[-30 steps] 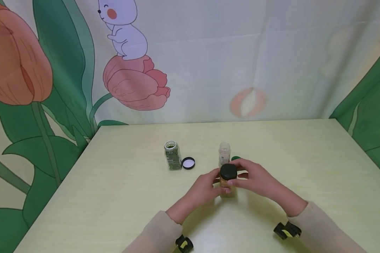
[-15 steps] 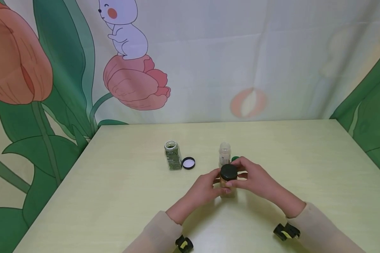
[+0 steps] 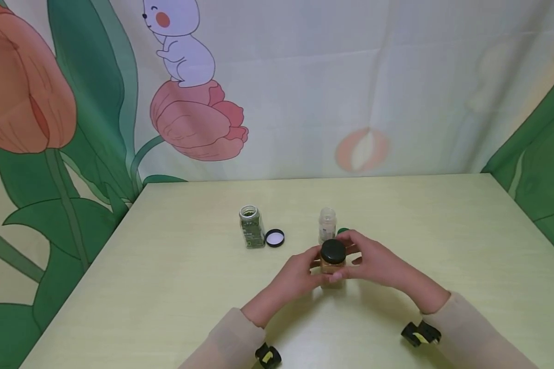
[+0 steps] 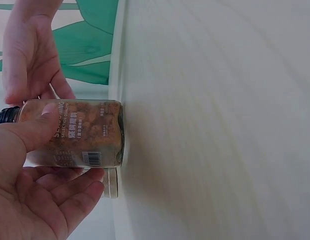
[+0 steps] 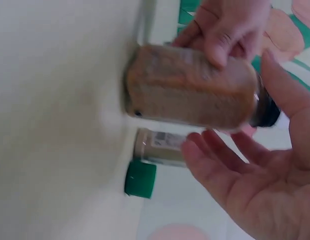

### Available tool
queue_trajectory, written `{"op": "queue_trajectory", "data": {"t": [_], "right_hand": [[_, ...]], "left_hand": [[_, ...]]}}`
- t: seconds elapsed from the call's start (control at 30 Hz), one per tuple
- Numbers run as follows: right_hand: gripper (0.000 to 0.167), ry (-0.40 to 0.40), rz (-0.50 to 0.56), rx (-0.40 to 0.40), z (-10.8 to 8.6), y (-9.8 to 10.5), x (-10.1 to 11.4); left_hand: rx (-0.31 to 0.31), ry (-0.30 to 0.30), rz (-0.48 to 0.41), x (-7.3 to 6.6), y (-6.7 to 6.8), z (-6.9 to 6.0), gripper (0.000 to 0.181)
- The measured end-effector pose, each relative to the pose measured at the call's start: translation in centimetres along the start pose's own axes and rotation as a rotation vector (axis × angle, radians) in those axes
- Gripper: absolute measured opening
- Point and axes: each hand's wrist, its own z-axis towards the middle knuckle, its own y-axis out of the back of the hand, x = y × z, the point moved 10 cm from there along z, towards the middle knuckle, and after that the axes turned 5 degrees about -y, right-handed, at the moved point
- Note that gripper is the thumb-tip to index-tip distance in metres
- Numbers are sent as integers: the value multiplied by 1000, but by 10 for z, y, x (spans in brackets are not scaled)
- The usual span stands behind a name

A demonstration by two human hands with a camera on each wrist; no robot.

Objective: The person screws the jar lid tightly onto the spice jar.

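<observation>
Left hand (image 3: 295, 277) grips seasoning jar (image 3: 332, 267) standing upright on table (image 3: 166, 287), black lid (image 3: 333, 251) on.
Left thumb on label, fingers on opposite side; right hand (image 3: 378, 261) has fingers loosely spread around jar top, contact unclear. Behind: clear bottle (image 3: 327, 224), green cap (image 5: 140, 179) beside it. Farther left: open herb jar (image 3: 252, 229), loose lid (image 3: 274, 238) next to it.

I make out "SELECTION QUALITY" (image 4: 66, 120), Chinese characters (image 4: 72, 126) and a barcode (image 4: 93, 159) on the near jar (image 4: 97, 134), while the far-left jar's (image 3: 252, 229) lettering is too small.
</observation>
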Motion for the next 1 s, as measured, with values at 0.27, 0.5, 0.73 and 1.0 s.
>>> {"op": "queue_trajectory", "data": {"t": [0.27, 0.5, 0.73, 1.0], "right_hand": [[72, 32, 64, 263, 3, 0, 2], [64, 60, 90, 290, 7, 3, 2], [58, 91, 93, 252, 9, 5, 5], [50, 67, 96, 207, 7, 2, 6]], "left_hand": [[-3, -37, -9, -2, 0, 1, 54], [-3, -41, -3, -2, 1, 1, 53], [-1, -36, 4, -2, 2, 2, 55], [-2, -39, 1, 0, 1, 2, 55]]}}
